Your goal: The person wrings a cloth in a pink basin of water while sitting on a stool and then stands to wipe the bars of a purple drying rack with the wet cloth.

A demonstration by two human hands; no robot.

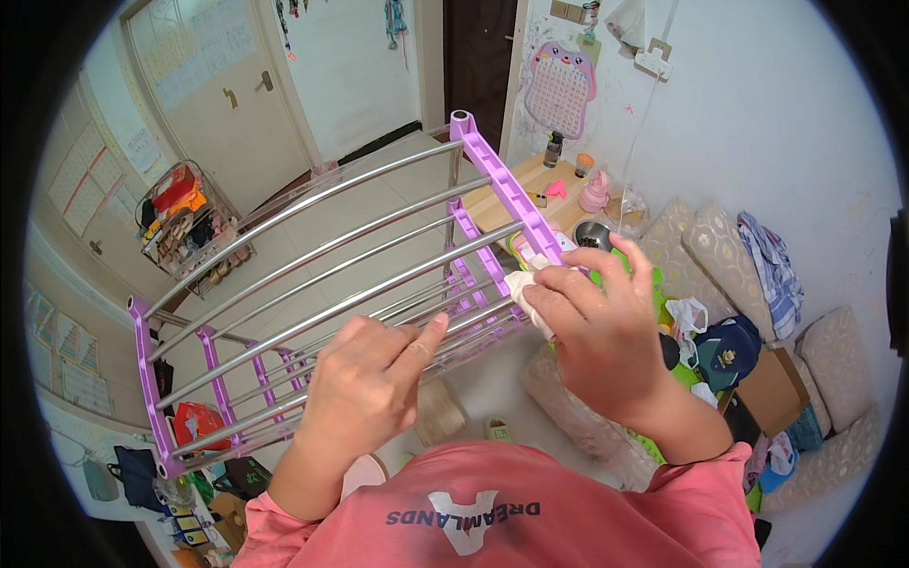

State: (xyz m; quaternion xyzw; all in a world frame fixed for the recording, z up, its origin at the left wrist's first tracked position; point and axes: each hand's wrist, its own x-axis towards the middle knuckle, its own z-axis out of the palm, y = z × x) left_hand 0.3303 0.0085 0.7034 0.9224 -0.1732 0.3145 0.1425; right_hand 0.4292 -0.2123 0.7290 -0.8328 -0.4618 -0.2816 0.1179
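Observation:
A tall multi-tier shoe rack with steel tubes (327, 263) and purple plastic end brackets (517, 199) stands before me. My left hand (369, 376) is curled over the nearest steel tube of the top tier, its fingertips hidden beneath. A crumpled white cloth (525, 298) is pinched in my right hand (603, 319). That hand presses the cloth against the right purple bracket, close to where the nearest tube joins it. Lower tiers of the rack show between the top tubes, and clear plastic film hangs along its sides.
A wooden table (508, 186) with a pink bottle (595, 192) and a steel bowl (595, 233) stands behind the rack's right end. Patterned cushions (724, 248), a dark cap (728, 353) and a cardboard box (770, 390) lie to the right. A small loaded rack (186, 227) stands far left.

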